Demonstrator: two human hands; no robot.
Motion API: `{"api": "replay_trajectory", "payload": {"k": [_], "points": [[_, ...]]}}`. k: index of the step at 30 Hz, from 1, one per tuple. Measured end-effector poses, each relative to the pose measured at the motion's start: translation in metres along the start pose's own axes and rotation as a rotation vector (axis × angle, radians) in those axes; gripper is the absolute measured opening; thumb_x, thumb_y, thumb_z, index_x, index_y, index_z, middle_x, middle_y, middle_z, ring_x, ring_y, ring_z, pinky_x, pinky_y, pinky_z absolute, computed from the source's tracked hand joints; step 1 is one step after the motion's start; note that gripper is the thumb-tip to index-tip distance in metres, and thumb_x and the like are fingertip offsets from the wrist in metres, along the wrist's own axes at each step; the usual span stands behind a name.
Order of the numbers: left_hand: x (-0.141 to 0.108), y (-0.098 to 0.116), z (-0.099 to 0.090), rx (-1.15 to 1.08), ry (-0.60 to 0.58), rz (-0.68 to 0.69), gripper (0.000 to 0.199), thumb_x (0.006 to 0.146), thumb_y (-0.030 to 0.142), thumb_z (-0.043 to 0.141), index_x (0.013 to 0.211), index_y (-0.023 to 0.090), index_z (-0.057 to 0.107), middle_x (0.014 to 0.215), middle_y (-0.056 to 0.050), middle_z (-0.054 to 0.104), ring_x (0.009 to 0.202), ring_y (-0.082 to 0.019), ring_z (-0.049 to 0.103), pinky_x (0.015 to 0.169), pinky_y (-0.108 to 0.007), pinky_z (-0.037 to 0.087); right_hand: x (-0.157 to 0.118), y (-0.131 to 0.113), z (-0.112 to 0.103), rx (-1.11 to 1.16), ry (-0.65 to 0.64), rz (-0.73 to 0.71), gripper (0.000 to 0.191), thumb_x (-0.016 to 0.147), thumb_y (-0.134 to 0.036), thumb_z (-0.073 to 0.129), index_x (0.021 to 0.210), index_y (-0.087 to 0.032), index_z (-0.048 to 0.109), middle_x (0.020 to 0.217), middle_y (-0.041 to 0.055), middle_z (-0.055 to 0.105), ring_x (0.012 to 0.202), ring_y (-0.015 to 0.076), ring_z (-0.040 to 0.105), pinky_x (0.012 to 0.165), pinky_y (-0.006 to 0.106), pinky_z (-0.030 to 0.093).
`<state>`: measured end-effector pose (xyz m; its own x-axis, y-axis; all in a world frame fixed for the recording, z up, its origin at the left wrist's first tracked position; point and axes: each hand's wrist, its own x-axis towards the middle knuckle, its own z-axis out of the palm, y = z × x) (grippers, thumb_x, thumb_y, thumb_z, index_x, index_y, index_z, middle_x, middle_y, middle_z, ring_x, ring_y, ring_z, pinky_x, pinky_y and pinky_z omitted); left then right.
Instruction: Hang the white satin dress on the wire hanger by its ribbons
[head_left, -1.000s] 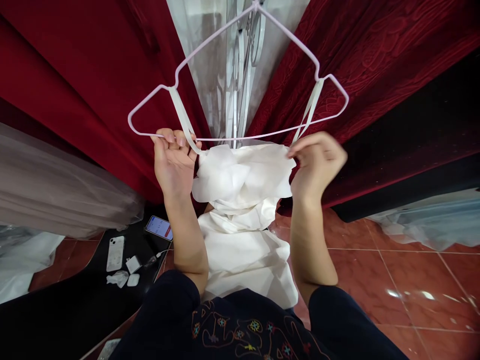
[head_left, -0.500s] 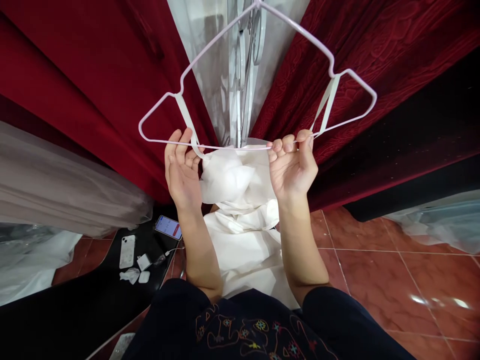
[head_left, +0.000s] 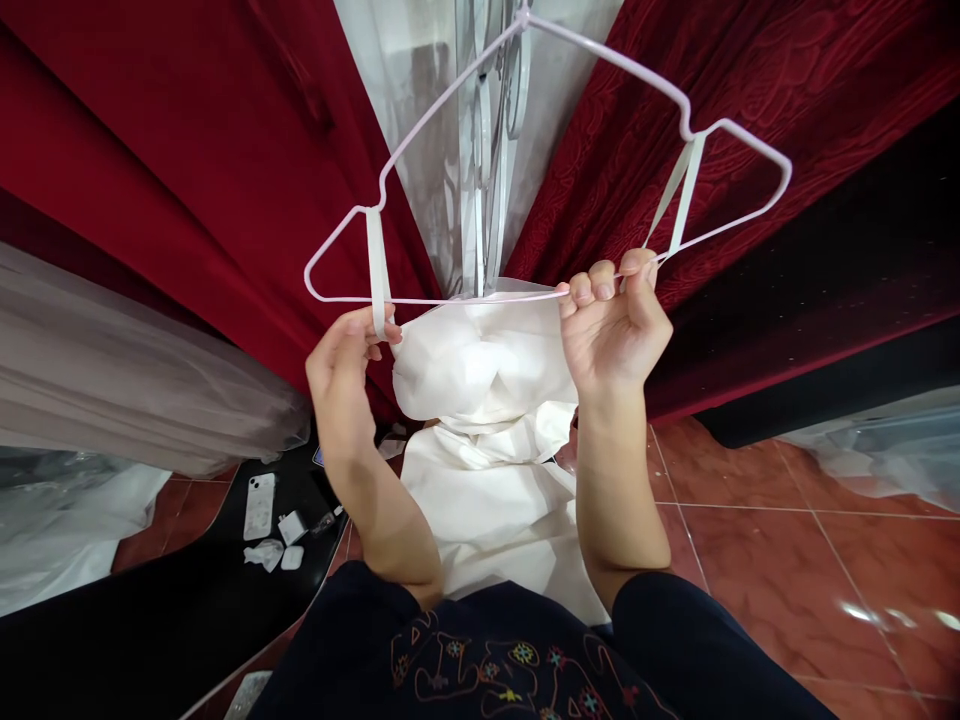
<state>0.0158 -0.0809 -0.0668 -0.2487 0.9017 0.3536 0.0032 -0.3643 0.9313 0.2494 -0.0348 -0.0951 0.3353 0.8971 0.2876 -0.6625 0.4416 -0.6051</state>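
Observation:
A pale pink hanger (head_left: 450, 88) is raised in front of me, tilted up to the right. White straps loop over its two shoulder notches, and a white garment (head_left: 480, 360) hangs below it. My left hand (head_left: 346, 370) pinches the left strap (head_left: 377, 270) just under the hanger's bottom bar. My right hand (head_left: 615, 320) has its fingers wrapped round the bottom bar near the right strap (head_left: 685, 195).
Red curtains (head_left: 225, 150) hang on both sides of a grey metal frame (head_left: 480, 150). At lower left, a black surface (head_left: 150, 610) bears a white phone (head_left: 259, 507), a charger (head_left: 291, 527) and a small white case (head_left: 292, 557). Red tiles (head_left: 750, 560) cover the floor.
The hanger has shifted right and its right end has risen. My left hand has moved down and left, off the bar, its fingers now closed at the strap. My right hand moved right with the bar.

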Motion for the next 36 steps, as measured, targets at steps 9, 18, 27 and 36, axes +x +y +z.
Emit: {"api": "replay_trajectory", "payload": {"k": [9,18,27,36], "points": [[0.050,0.035,0.000,-0.422,-0.110,0.053,0.047,0.099,0.056,0.059,0.116,0.016,0.077,0.126,-0.010,0.071,0.109,-0.020,0.067,0.064,-0.022,0.052,-0.001,0.000,0.001,0.090,-0.059,0.052,0.021,0.096,-0.040,0.053,0.083,-0.024,0.047,0.067,-0.0034,0.037,0.065,0.0091,0.051,0.079,0.027,0.057],[0.048,-0.022,-0.022,-0.181,0.277,-0.008,0.033,0.097,0.045,0.057,0.119,0.026,0.071,0.146,-0.008,0.064,0.140,-0.026,0.057,0.107,-0.038,0.053,0.000,-0.002,0.000,0.039,-0.068,0.038,0.023,0.095,-0.042,0.056,0.084,-0.025,0.046,0.069,-0.0032,0.038,0.068,0.0099,0.054,0.086,0.031,0.059],[0.030,-0.022,0.024,-0.465,-0.044,-0.160,0.040,0.101,0.060,0.049,0.106,0.024,0.064,0.116,-0.011,0.070,0.121,-0.027,0.068,0.072,-0.026,0.060,-0.002,0.003,0.004,-0.106,0.015,0.037,0.027,0.092,-0.049,0.057,0.084,-0.027,0.045,0.071,-0.0029,0.039,0.071,0.0112,0.054,0.091,0.034,0.060],[0.025,-0.026,0.035,-0.632,-0.055,-0.071,0.031,0.106,0.050,0.048,0.089,0.025,0.054,0.093,-0.007,0.054,0.103,-0.022,0.063,0.065,-0.027,0.053,-0.011,-0.025,0.000,-0.591,0.129,-0.088,0.018,0.087,-0.034,0.065,0.087,-0.017,0.072,0.082,0.0039,0.069,0.076,0.0119,0.068,0.072,0.026,0.055]]}}
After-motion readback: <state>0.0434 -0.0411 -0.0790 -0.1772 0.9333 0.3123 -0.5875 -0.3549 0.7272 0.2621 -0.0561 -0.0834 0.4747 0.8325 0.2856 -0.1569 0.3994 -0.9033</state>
